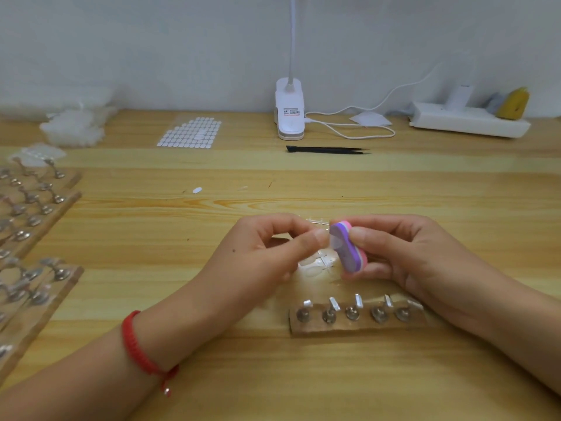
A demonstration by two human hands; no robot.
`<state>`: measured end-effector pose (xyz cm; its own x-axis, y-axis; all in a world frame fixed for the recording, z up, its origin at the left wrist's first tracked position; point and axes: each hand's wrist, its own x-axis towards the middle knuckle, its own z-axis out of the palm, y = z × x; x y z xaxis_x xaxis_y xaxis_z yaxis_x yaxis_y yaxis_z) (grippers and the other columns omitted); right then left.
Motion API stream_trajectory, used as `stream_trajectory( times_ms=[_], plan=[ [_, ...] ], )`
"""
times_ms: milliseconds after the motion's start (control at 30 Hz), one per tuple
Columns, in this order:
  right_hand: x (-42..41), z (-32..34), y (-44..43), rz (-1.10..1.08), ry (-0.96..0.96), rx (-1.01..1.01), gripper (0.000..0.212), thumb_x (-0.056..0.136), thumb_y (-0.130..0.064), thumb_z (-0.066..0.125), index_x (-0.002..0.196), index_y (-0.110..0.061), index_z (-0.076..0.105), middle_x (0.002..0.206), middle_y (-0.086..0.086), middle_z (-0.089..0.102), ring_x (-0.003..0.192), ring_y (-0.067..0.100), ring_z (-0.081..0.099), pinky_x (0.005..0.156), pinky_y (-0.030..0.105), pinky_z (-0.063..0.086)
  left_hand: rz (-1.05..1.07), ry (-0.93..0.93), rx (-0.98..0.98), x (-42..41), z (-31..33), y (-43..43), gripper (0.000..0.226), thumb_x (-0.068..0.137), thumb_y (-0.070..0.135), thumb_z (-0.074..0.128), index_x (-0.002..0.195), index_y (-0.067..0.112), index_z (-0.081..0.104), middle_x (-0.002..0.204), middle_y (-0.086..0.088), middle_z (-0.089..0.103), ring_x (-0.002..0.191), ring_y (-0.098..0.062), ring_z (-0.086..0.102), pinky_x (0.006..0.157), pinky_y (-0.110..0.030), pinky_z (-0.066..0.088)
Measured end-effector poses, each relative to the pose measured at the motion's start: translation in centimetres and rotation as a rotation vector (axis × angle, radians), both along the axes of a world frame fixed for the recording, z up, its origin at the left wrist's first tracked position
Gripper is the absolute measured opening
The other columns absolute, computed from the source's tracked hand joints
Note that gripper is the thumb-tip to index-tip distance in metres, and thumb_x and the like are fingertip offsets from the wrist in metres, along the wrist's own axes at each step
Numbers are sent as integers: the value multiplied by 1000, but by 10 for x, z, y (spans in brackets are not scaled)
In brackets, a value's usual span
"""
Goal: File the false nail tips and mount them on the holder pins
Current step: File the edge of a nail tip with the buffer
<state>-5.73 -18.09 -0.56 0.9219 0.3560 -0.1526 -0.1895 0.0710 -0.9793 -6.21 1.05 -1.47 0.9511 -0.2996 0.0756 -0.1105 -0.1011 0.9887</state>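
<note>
By the left hand [273,247], at the frame's centre, a clear nail tip [334,244] is pinched between thumb and forefinger and held against a purple-and-pink file block [349,253]. The block is gripped by the right hand [403,253]. The pin holder [358,328] is seen just below both hands.

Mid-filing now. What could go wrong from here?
1. The clear nail tip, pinched by the left hand against the filing block in the right hand, may slip out. Being transparent, it would be hard to find on the table.
2. The right wrist sits close to the pin holder; a careless move might knock it.
</note>
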Motion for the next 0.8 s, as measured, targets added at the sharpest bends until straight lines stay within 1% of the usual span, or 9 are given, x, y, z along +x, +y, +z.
stream_trajectory(
  times_ms=[133,233,300,367,433,533,600,667,800],
  plan=[
    [2,-2,0,-24,-4,5,38,61,-33,75,96,-19,78,95,10,76,80,15,72,66,22,57,-46,-50,60,-1,-2,-2,14,76,39,72,67,29,70,51,14,46,50,-6,36,47,-14,30],
    [7,-1,-4,-96,37,90,32,64,-30,75,90,-13,79,84,8,73,72,13,69,63,24,58,0,-15,16,1,-3,0,17,75,41,72,69,25,70,48,14,46,46,-4,36,46,-13,30],
    [9,2,-9,-169,58,127,24,68,-26,72,85,-11,80,76,6,68,67,10,66,62,25,58,81,26,-43,4,-3,2,20,73,43,69,71,23,71,44,12,41,42,-5,34,48,-19,29],
    [7,3,-16,-284,61,166,16,73,-23,68,76,-13,79,75,4,67,69,10,66,65,25,59,144,29,-82,4,-3,2,21,72,45,66,72,26,71,43,8,38,43,-8,31,53,-26,29],
    [-1,0,-19,-439,59,219,15,76,-21,65,74,-12,76,73,3,66,71,12,66,70,25,59,172,15,-104,4,-4,2,20,72,46,65,72,27,71,43,7,38,44,-9,30,52,-23,29],
    [-24,-9,-11,-582,9,198,21,72,-23,65,88,-11,69,71,0,65,69,10,63,72,22,58,178,5,-125,5,-4,2,19,72,46,65,70,28,71,43,9,39,43,-8,30,46,-14,28],
    [-36,-11,5,-584,-31,176,28,65,-29,68,89,-15,72,72,-1,67,66,7,62,66,18,55,185,-1,-139,5,-4,2,19,73,45,65,70,27,71,43,11,41,43,-7,31,45,-11,29],
    [-39,-13,18,-554,-39,198,28,65,-30,68,89,-16,74,74,-1,68,67,6,61,62,17,53,195,7,-172,5,-5,3,18,73,43,65,70,27,71,44,13,42,42,-5,32,43,-9,30],
    [-25,-9,23,-466,7,192,35,63,-30,71,93,-13,75,79,3,68,73,10,61,70,22,55,189,32,-211,4,-4,4,16,72,40,71,72,25,72,44,13,43,41,-4,32,43,-9,30]
  ],
)
